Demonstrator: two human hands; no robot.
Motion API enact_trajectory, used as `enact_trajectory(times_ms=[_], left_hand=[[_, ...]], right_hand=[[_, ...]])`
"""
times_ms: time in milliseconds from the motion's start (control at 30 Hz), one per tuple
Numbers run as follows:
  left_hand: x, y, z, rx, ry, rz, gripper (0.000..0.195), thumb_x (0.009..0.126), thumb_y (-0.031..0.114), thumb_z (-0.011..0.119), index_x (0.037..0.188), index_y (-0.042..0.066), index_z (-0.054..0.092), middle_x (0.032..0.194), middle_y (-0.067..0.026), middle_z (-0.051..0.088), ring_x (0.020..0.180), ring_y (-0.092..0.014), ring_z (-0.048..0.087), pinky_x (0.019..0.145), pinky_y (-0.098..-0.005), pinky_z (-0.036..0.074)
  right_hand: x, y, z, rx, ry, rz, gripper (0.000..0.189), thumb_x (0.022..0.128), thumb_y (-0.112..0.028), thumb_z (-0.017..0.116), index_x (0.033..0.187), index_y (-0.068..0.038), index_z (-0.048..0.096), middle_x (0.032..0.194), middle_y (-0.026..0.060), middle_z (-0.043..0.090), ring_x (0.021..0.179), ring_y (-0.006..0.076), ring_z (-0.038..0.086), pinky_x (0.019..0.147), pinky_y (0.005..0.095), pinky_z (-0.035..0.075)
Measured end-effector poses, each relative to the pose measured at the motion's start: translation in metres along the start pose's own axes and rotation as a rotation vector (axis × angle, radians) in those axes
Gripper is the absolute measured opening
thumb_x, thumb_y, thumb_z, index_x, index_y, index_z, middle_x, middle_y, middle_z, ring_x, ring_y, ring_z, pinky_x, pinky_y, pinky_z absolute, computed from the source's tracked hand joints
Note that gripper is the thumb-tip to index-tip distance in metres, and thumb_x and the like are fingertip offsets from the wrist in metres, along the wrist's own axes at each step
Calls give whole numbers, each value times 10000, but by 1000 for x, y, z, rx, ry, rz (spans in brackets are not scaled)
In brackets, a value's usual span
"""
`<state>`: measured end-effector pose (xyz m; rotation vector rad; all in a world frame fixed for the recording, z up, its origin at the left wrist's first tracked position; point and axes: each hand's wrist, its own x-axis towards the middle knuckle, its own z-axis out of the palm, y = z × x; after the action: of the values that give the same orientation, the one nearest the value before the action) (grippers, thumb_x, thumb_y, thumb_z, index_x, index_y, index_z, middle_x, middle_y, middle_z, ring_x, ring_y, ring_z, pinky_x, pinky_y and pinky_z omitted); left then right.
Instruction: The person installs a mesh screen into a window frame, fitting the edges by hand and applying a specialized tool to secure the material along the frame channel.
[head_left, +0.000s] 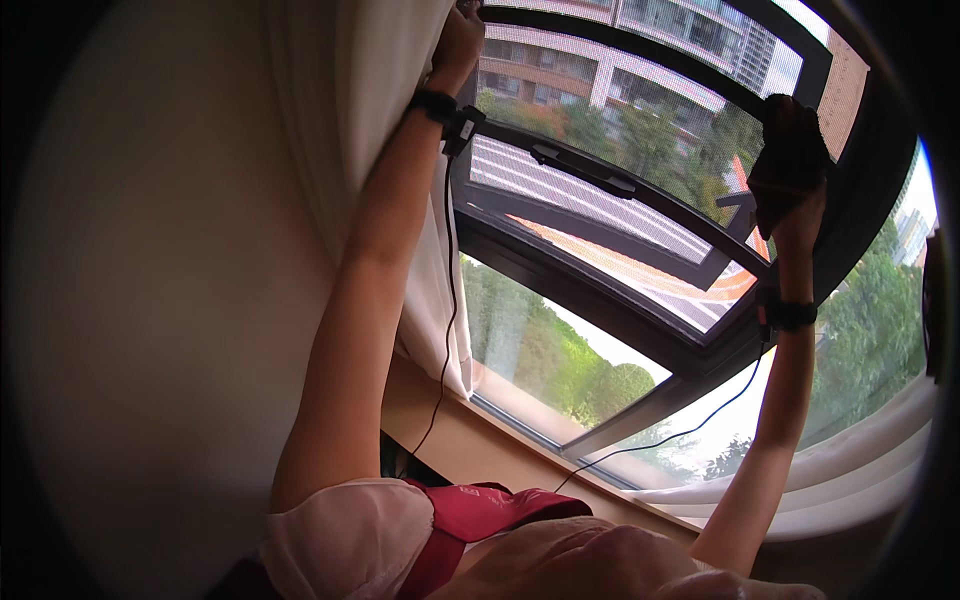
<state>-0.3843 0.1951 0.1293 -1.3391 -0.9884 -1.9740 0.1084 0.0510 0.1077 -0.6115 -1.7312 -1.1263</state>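
My left hand (459, 43) is raised at the upper left corner of the dark window frame (585, 244), beside the white curtain (375, 90). Its fingertips are dark and cut off by the picture's edge, so its grip cannot be told. On the frame's right side my right hand (799, 214) is closed around a dark cloth (789, 154), which covers most of its fingers. Between both hands spans a mesh insect screen (607, 97). A dark bar handle (583, 171) crosses the frame below the screen's upper part.
Black wrist straps with thin cables (452, 300) hang from both forearms. Lower fixed panes (555, 345) meet a wooden sill (510, 435). Another white curtain (862, 465) gathers at the right. An outer sash (814, 71) stands swung outward beyond the screen, with buildings and trees outside.
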Motion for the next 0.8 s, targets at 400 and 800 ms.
enact_trajectory(times_ms=[400,800], left_hand=[[-3,6,-8,-24,-52,10,159,1000,140,637,950,-10,659,831,-220,677,795,-394,646,760,-449,507],[-3,18,-13,39,-72,33,139,995,103,594,934,-10,646,806,-241,646,791,-424,624,725,-486,477]], right_hand=[[-20,23,10,-111,12,-44,512,888,-225,764,1344,-40,624,1325,165,660,1220,336,636,1035,376,495],[-29,37,15,-102,-51,-18,624,803,-281,833,1355,-80,624,1379,180,623,1261,383,603,1101,467,471]])
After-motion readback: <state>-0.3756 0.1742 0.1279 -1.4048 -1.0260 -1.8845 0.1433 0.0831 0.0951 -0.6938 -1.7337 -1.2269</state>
